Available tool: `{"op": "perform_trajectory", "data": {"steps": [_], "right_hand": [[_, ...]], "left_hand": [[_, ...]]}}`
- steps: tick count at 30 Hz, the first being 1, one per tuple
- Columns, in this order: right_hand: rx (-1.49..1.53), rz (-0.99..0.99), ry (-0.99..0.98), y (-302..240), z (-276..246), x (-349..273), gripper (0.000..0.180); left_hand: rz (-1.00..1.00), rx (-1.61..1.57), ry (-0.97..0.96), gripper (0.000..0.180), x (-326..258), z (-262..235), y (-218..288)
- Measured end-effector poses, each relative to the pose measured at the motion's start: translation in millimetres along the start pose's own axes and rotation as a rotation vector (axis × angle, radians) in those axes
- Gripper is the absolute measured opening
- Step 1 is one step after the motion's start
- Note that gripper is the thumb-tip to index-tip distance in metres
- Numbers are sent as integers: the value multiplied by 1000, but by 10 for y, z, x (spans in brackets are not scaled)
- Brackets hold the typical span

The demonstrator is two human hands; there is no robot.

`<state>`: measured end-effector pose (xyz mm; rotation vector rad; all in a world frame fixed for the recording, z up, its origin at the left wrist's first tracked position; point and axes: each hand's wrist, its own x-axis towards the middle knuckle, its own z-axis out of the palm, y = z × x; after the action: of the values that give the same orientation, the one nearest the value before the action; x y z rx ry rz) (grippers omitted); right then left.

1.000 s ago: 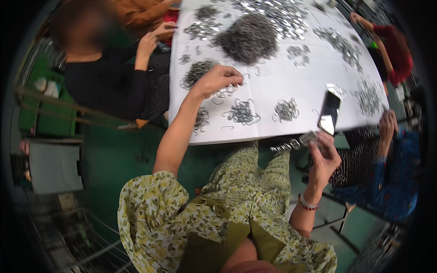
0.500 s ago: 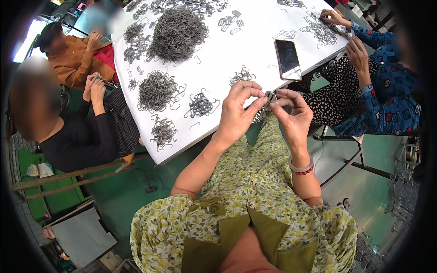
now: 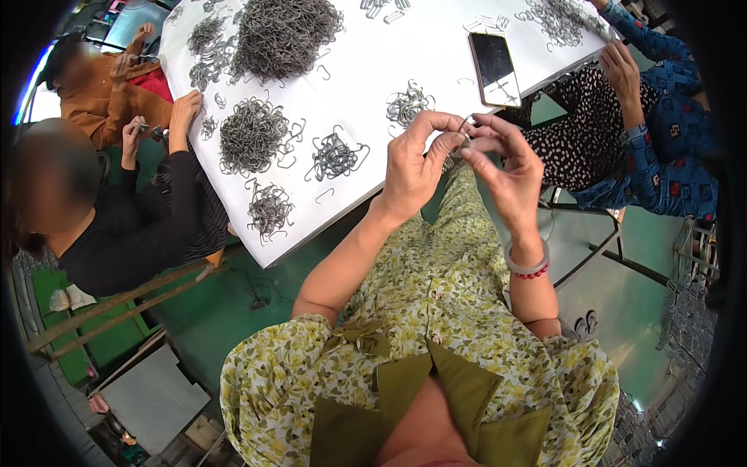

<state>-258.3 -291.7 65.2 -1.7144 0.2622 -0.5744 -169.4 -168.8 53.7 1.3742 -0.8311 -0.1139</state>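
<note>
My left hand [image 3: 416, 162] and my right hand [image 3: 511, 170] meet just past the table's near edge, above my lap. Thumbs and fingertips of both pinch a small metal hook [image 3: 468, 121], whose thin curved wire shows between them. Fingers cover most of it, and whether a second metal piece is there I cannot tell. Close beyond my left hand lies a small heap of metal hooks and buckles [image 3: 410, 103]. Farther left on the table sit more piles of bent wire hooks [image 3: 336, 156], the biggest a tall mound [image 3: 282, 39].
A dark-screened phone [image 3: 495, 70] lies on the white table [image 3: 366, 70] near its right edge. Loose metal buckles [image 3: 381, 9] lie farther back. Co-workers sit at the left, one in a black sleeve [image 3: 180, 183], one in an orange sleeve [image 3: 140, 105]; another, in blue patterned sleeves [image 3: 642, 159], sits right.
The view has shifted, so the table sits higher in it. My fingers have turned the metal piece, and a curved wire now shows. The black-sleeved co-worker has reached one hand to the table edge.
</note>
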Motion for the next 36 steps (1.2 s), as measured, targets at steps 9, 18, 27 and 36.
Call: {"op": "perform_trajectory", "data": {"steps": [9, 18, 27, 36], "right_hand": [[-64, 56, -22, 80, -470, 670, 26], [-668, -151, -337, 1256, 323, 2471, 29], [-1217, -256, -342, 1300, 896, 2880, 15], [-9, 199, -316, 183, 164, 1264, 34]], "left_hand": [[-146, -221, -56, 8, 14, -32, 82], [-64, 0, -176, 15, -27, -5, 79], [-113, 9, -138, 9, -109, -164, -25], [-123, 9, -9, 10, -131, -147, -19]]}}
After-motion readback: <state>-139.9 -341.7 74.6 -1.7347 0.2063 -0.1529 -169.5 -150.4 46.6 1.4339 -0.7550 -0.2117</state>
